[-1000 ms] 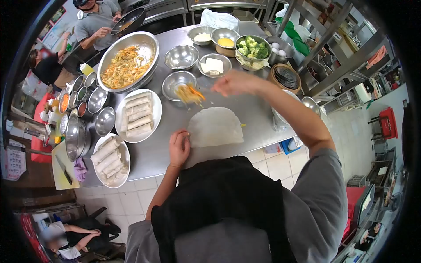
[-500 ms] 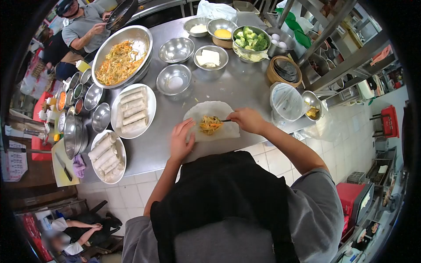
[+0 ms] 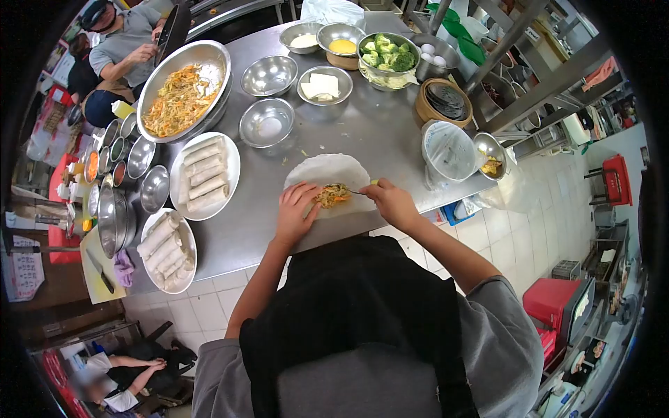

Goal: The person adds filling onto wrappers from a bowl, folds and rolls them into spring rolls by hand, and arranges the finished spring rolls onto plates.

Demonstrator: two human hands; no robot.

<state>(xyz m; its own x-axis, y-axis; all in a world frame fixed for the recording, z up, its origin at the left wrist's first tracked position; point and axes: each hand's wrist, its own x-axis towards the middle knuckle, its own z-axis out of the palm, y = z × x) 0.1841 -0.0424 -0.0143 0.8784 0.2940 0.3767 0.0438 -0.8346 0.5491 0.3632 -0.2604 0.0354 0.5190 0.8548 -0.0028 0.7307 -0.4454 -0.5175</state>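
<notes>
Tiled floor (image 3: 498,237) surrounds a metal table (image 3: 244,240) in a crowded kitchen. At the far left, a knife (image 3: 101,272) lies on a cutting board (image 3: 103,289), just beside a purple cloth (image 3: 123,268) and a cluster of metal bowls. Next come two white oval plates of pale rolls, one plate (image 3: 152,279) lower and the other (image 3: 233,174) above it and slightly right. Beyond them stands a large metal bowl (image 3: 223,63) of shredded filling; a co-worker (image 3: 125,45) behind it holds a dark pan (image 3: 171,35).

Near the table's front edge, the person's left hand (image 3: 296,210) lies over the left part of a thin round wrapper (image 3: 324,168), its grip open, fingertips beside a mound of filling (image 3: 333,196) on the wrapper. To the right, the right hand (image 3: 391,203) keeps its grip closed around a slim utensil (image 3: 358,192), whose far end meets the mound. Farther right stand a broccoli bowl (image 3: 387,56), a bowl of eggs (image 3: 433,57), a bamboo steamer (image 3: 422,108) and a plastic-lined container (image 3: 448,155).
</notes>
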